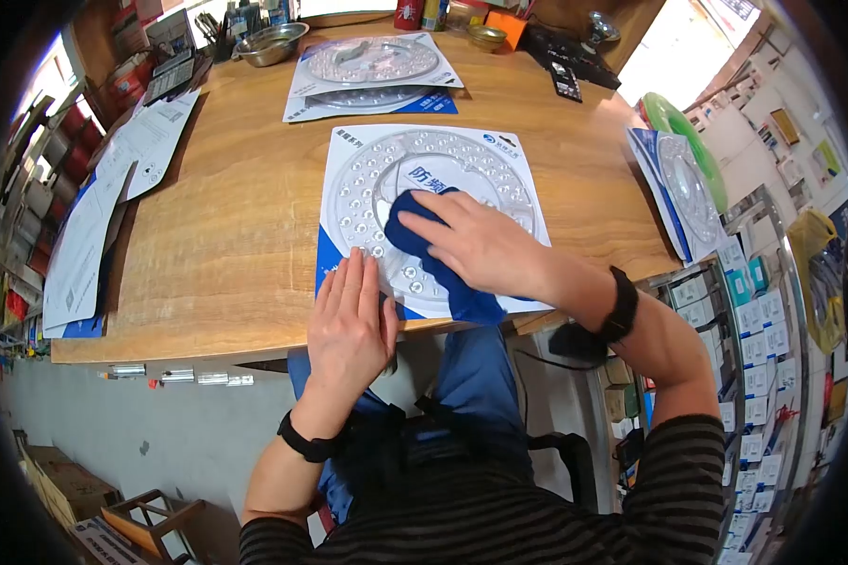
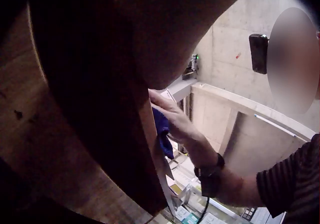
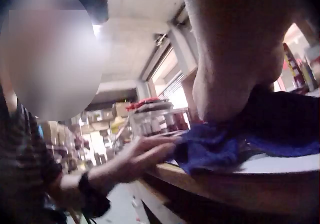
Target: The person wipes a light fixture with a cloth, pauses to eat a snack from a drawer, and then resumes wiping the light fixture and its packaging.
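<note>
A packaged round LED light panel [image 1: 356,179], under clear plastic on a white and blue card, lies flat near the table's front edge. My left hand [image 1: 349,325] rests on its lower left corner with the fingers straight and side by side. Over the middle of the pack, my right hand [image 1: 485,247] holds a bunched dark blue cloth [image 1: 464,299] against the plastic; one end trails past the card's lower edge. In the right wrist view the cloth [image 3: 207,149] drapes beneath the hand.
More such packs [image 1: 377,66] are stacked at the back of the wooden table [image 1: 226,226]. Others lie at the left edge [image 1: 85,245] and the right edge [image 1: 688,193]. A metal bowl [image 1: 271,45] and a black phone-like item [image 1: 565,81] sit at the back.
</note>
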The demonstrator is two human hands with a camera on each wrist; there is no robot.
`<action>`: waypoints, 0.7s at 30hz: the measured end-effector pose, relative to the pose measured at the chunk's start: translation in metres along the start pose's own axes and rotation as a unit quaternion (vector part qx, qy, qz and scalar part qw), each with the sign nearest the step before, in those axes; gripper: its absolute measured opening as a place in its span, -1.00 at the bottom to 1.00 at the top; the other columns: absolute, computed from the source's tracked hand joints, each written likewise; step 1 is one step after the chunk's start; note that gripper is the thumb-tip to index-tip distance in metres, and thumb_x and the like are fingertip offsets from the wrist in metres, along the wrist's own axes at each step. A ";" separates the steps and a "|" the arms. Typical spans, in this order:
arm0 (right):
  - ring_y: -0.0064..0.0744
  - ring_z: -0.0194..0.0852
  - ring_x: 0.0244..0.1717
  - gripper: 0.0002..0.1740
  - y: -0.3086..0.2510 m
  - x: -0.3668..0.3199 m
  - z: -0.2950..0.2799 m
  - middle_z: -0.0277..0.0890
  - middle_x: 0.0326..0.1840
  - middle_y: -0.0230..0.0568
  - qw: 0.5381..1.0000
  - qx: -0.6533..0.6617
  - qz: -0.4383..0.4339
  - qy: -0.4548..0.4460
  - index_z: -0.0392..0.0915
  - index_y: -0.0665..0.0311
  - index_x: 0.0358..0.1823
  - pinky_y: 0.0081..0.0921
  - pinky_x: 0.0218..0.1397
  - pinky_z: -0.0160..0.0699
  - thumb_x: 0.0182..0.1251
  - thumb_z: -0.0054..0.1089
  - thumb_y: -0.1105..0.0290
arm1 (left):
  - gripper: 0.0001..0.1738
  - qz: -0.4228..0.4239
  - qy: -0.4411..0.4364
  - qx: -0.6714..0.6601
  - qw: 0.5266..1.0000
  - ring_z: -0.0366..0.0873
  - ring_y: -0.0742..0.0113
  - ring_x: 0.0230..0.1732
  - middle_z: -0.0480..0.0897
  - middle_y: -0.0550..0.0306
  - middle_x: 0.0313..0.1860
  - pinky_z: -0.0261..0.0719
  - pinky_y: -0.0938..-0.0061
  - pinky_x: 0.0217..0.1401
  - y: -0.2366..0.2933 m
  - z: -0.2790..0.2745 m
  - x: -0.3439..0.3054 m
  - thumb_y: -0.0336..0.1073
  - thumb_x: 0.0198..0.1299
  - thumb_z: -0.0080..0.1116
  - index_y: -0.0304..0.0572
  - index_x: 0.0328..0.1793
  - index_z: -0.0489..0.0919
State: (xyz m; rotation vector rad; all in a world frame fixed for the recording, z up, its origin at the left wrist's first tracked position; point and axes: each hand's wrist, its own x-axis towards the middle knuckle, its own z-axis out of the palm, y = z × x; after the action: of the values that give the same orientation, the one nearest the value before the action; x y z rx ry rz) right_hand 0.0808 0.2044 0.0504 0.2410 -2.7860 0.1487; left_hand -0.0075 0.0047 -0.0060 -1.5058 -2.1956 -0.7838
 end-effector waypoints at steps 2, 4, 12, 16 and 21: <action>0.03 0.37 0.14 -0.56 0.015 0.018 0.001 0.33 0.25 0.05 0.998 0.027 0.045 -0.046 0.43 0.26 0.18 -0.25 0.20 0.40 0.24 0.11 0.43 | -0.47 0.012 0.001 0.010 1.000 0.46 -0.15 0.21 0.47 -0.36 0.20 0.37 0.12 0.30 -0.001 0.000 0.000 -0.31 0.13 0.10 -0.52 0.20 0.44; 0.00 0.40 0.09 -0.60 0.052 0.033 0.016 0.37 0.21 0.01 0.995 -0.026 0.084 -0.052 0.48 0.25 0.13 -0.26 0.18 0.41 0.23 0.09 0.46 | -0.43 0.021 0.001 0.018 1.000 0.47 -0.17 0.21 0.47 -0.38 0.20 0.37 0.12 0.30 -0.002 0.002 -0.002 -0.22 0.15 0.16 -0.54 0.19 0.44; -0.05 0.41 0.04 -0.68 0.065 0.013 -0.001 0.49 -0.03 -0.08 0.991 -0.071 0.092 -0.068 0.61 0.18 -0.03 -0.20 0.05 0.48 0.19 0.04 0.44 | 0.00 0.027 -0.017 0.011 0.999 0.43 -0.25 0.23 0.44 -0.45 0.20 0.32 0.07 0.33 -0.002 -0.003 -0.002 0.31 0.00 0.21 -0.64 0.18 0.41; 0.00 0.49 -0.01 -0.72 0.054 0.024 -0.035 0.55 -0.11 -0.04 0.946 -0.058 0.205 -0.244 0.64 0.20 -0.11 -0.19 0.07 0.47 0.21 0.08 0.29 | 0.04 0.042 -0.014 0.021 0.999 0.43 -0.24 0.23 0.43 -0.43 0.22 0.33 0.08 0.32 -0.003 0.000 -0.003 0.34 -0.03 0.22 -0.62 0.21 0.38; 0.00 0.44 0.07 -0.70 0.038 0.076 -0.011 0.48 0.07 -0.07 0.998 0.061 0.023 -0.026 0.58 0.15 -0.02 -0.23 0.09 0.47 0.26 0.06 0.28 | 0.05 0.045 -0.014 0.031 0.998 0.41 -0.24 0.24 0.42 -0.42 0.23 0.33 0.09 0.31 -0.002 0.000 -0.002 0.34 -0.05 0.24 -0.60 0.23 0.36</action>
State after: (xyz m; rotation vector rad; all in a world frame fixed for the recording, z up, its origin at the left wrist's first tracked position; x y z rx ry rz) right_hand 0.0069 0.2313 0.0840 0.2126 -2.8380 0.3282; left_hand -0.0085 0.0026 -0.0079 -1.5819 -2.1342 -0.6652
